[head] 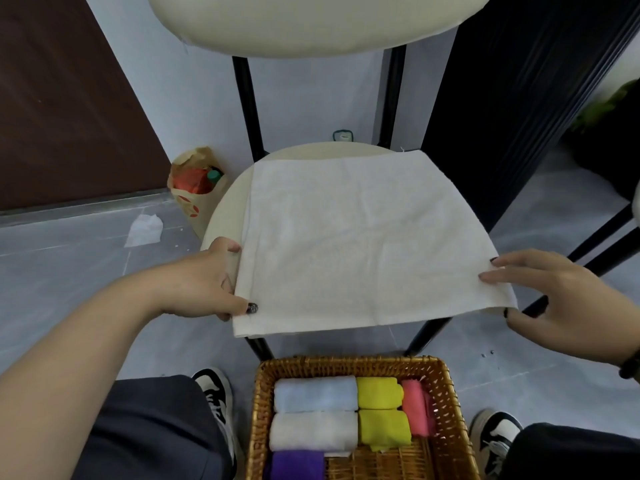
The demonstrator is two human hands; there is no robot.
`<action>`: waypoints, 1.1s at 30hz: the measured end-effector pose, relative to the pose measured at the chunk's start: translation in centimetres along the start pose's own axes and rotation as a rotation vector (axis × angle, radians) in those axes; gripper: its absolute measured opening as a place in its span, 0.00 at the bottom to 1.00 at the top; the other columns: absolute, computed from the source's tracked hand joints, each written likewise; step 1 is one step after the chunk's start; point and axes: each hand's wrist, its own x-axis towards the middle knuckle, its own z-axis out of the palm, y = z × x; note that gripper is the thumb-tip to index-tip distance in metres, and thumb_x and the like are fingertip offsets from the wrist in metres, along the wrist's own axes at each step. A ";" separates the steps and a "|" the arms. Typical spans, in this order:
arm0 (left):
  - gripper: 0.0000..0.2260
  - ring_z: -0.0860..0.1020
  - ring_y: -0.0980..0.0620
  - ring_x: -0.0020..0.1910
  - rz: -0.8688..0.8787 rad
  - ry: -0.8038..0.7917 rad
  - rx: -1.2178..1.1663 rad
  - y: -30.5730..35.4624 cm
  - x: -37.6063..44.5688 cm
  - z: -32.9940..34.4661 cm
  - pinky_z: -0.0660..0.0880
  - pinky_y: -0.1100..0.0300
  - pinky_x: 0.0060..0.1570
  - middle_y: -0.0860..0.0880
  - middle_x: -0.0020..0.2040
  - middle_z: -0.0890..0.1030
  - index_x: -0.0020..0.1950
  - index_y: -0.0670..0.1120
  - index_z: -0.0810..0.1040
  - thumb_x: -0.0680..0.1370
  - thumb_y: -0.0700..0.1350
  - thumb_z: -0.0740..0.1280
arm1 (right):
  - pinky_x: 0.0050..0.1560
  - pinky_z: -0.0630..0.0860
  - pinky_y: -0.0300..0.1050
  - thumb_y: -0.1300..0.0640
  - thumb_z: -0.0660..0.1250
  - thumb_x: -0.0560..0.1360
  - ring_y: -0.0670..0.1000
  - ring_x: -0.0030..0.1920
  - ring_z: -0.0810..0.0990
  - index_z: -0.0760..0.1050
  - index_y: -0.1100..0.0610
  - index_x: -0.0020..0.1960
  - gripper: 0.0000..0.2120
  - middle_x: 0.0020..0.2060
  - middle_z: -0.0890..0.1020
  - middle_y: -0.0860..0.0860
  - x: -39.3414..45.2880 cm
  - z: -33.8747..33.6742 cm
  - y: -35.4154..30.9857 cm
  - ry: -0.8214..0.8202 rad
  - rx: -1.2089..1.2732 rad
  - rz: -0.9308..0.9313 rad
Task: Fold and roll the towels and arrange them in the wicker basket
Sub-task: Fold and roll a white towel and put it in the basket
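A large white terry towel [363, 237] lies spread flat over the round cream seat of a black-legged chair [221, 206] in the centre of the frame; its near edge hangs a little over the front of the seat. The left hand [211, 278] is at the towel's left edge, in the middle left of the frame, and its thumb and fingers pinch the hem near the near-left corner. The right hand [554, 299] is at the right edge: the fingers lie almost straight on top of the cloth, and the thumb seems to go under the corner, so I judge it a light hold, but it is not fully clear.

At the bottom centre stands the brown rectangular wicker basket [263, 403] on the grey floor. Inside it are already a pale blue roll [315, 393], a white roll [311, 433], two yellow rolls [381, 410], a pink roll [415, 407] and a purple roll [298, 464]; free space remains at its lower right.

The risk from here, as I judge it: the seat is round and smaller than the towel, so a fold can go crooked, and the hanging edge may pull the cloth down to the floor if one hand loosens. A thick, loose roll could also not fit in the remaining space.
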 end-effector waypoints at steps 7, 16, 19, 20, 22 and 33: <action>0.11 0.81 0.50 0.37 -0.046 0.424 -0.271 1.1 2.4 -0.9 0.72 0.59 0.37 0.47 0.37 0.84 0.44 0.44 0.80 0.78 0.52 0.67 | 0.65 0.68 0.53 0.53 0.65 0.65 0.51 0.65 0.71 0.78 0.46 0.60 0.23 0.64 0.74 0.47 2.9 -0.1 -5.5 -0.032 0.028 -0.137; 0.26 0.64 0.49 0.25 -0.081 0.587 -0.285 2.7 6.9 -1.3 0.57 0.57 0.29 0.49 0.23 0.64 0.24 0.46 0.62 0.78 0.54 0.65 | 0.70 0.65 0.49 0.35 0.53 0.70 0.50 0.69 0.67 0.73 0.49 0.67 0.32 0.69 0.70 0.50 6.9 2.4 -11.2 -0.055 0.129 -0.310; 0.26 0.66 0.49 0.25 -0.068 0.610 -0.295 2.8 7.7 -1.3 0.59 0.58 0.29 0.49 0.24 0.66 0.24 0.44 0.65 0.77 0.54 0.66 | 0.67 0.65 0.52 0.35 0.53 0.72 0.53 0.69 0.68 0.72 0.50 0.68 0.31 0.68 0.72 0.52 7.4 3.8 -11.8 -0.031 0.046 -0.352; 0.24 0.68 0.48 0.27 -0.064 0.612 -0.311 2.8 7.9 -1.2 0.62 0.59 0.31 0.47 0.25 0.69 0.26 0.40 0.71 0.76 0.54 0.67 | 0.67 0.66 0.52 0.35 0.54 0.72 0.53 0.68 0.69 0.72 0.50 0.68 0.31 0.67 0.72 0.52 7.5 4.2 -12.0 -0.018 0.024 -0.363; 0.19 0.73 0.47 0.33 -0.070 0.605 -0.328 2.8 8.3 -1.2 0.66 0.58 0.36 0.44 0.31 0.75 0.36 0.36 0.80 0.74 0.53 0.70 | 0.65 0.66 0.53 0.35 0.55 0.72 0.54 0.67 0.70 0.72 0.49 0.68 0.30 0.67 0.72 0.51 7.6 4.7 -12.2 -0.004 0.000 -0.367; 0.14 0.68 0.48 0.33 -0.179 0.504 -0.295 2.4 9.3 -2.7 0.61 0.59 0.31 0.46 0.34 0.70 0.33 0.43 0.67 0.76 0.42 0.68 | 0.66 0.66 0.53 0.36 0.57 0.72 0.55 0.68 0.69 0.70 0.49 0.70 0.30 0.67 0.72 0.52 7.3 5.4 -12.2 0.032 0.004 -0.381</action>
